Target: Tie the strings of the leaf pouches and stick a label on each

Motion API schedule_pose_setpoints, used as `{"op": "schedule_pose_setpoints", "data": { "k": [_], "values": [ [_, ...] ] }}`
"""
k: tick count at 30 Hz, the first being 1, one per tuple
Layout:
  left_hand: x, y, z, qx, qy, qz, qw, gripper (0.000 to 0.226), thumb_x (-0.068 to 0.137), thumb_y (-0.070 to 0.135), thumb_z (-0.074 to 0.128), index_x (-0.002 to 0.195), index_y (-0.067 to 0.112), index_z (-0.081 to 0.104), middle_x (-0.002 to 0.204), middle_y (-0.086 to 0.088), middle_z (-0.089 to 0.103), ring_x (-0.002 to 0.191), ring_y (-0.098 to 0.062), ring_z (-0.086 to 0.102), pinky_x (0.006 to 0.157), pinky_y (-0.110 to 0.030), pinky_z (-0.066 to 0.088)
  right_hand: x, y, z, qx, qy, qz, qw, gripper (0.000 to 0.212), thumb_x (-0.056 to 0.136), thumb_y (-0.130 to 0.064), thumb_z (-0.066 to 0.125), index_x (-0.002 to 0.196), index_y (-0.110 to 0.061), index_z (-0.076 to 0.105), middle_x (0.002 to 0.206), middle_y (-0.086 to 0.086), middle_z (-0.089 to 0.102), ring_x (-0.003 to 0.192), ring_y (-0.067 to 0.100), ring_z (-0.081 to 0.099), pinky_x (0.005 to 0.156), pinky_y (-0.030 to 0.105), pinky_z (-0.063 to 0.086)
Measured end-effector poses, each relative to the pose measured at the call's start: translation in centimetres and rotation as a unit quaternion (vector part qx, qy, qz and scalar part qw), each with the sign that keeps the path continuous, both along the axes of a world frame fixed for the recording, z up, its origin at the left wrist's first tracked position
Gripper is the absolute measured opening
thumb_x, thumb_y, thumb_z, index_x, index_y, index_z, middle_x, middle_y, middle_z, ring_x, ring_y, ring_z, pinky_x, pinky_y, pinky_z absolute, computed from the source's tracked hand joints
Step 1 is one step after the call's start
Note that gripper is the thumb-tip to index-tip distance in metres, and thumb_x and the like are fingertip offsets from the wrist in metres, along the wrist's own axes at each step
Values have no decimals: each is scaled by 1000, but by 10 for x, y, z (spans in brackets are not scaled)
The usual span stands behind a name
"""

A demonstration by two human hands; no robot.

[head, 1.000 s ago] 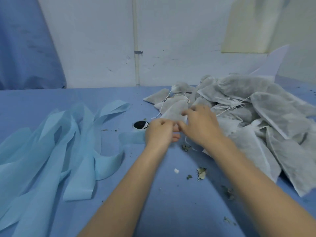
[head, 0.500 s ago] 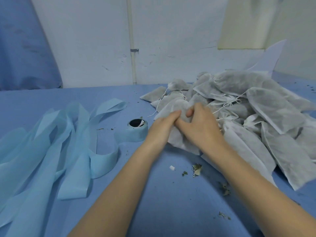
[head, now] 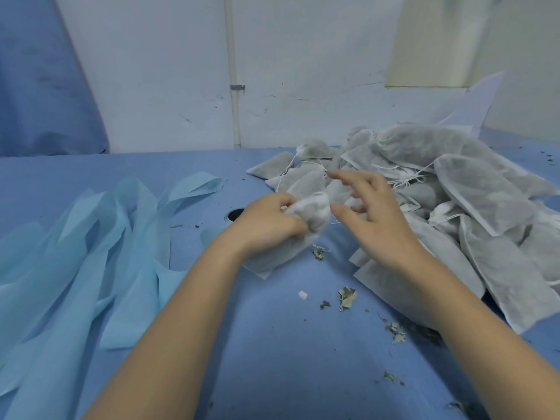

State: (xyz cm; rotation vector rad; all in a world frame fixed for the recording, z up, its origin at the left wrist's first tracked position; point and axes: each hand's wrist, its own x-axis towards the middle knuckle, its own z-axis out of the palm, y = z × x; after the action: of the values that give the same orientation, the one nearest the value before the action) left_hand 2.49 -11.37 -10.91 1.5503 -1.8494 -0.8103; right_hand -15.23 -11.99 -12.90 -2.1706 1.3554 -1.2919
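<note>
My left hand (head: pixel 266 222) grips the gathered neck of a white leaf pouch (head: pixel 303 225) that rests on the blue table (head: pixel 272 344). Just right of it hovers my right hand (head: pixel 372 213) with its fingers spread and slightly bent, holding nothing that I can see; a thin white string (head: pixel 335 222) runs from the pouch toward it. A large heap of white pouches (head: pixel 454 189) with loose strings lies to the right. The roll of pale blue label tape (head: pixel 235 214) sits behind my left hand, mostly hidden.
Long pale blue backing strips (head: pixel 91 253) sprawl over the left side of the table. Dried leaf crumbs (head: pixel 347 297) and a small white scrap (head: pixel 303 295) lie in front of the pouches. A white wall (head: pixel 181 71) with a pipe stands behind.
Both hands pulled one pouch off the heap toward me. My left hand has closed round its neck, and my right hand has let go and spread its fingers.
</note>
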Motion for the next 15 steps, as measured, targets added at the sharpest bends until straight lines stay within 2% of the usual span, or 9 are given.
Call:
{"op": "schedule_pose_setpoints", "data": {
  "k": [2, 4, 8, 11, 15],
  "values": [
    [-3, 1, 4, -6, -67, -11, 998, 10, 79, 19, 60, 78, 26, 52, 81, 4, 55, 76, -12, 50, 58, -26, 34, 0, 0, -1, 36, 0, 42, 998, 30, 93, -13, 58, 115, -33, 62, 130, -8, 49, 127, 13, 40, 109, 33, 32],
    [-6, 2, 6, -25, -121, -16, 992, 7, 81, 21, 57, 82, 23, 50, 84, 4, 54, 74, -8, 49, 56, -24, 33, 1, 1, -4, 76, -32, 75, 994, 21, 94, -15, 58, 102, -32, 68, 123, -12, 61, 125, 9, 47, 111, 35, 32],
    [-13, 5, 3, -34, -112, -6, 993, 18, 80, 30, 60, 94, 22, 52, 88, 6, 54, 72, -2, 47, 54, -23, 32, 1, 4, -7, 120, -137, 127, 975, 14, 92, -13, 62, 92, -19, 74, 98, -4, 75, 98, 9, 67, 93, 27, 48],
    [-16, 7, 2, -32, -89, -15, 995, 21, 81, 28, 60, 99, 21, 51, 90, 6, 54, 74, -3, 49, 55, -21, 35, 2, 5, -8, 115, -168, 137, 969, 12, 89, -10, 64, 88, -17, 74, 93, 1, 76, 92, 14, 70, 89, 27, 53],
    [-10, 6, 5, -30, -74, -19, 997, 29, 82, 27, 60, 108, 25, 48, 101, 7, 52, 88, -12, 49, 60, -14, 35, 5, 6, -6, 107, -223, 133, 960, 15, 92, -8, 59, 84, -14, 70, 78, -4, 74, 76, 9, 69, 77, 21, 54]
  ]
}}
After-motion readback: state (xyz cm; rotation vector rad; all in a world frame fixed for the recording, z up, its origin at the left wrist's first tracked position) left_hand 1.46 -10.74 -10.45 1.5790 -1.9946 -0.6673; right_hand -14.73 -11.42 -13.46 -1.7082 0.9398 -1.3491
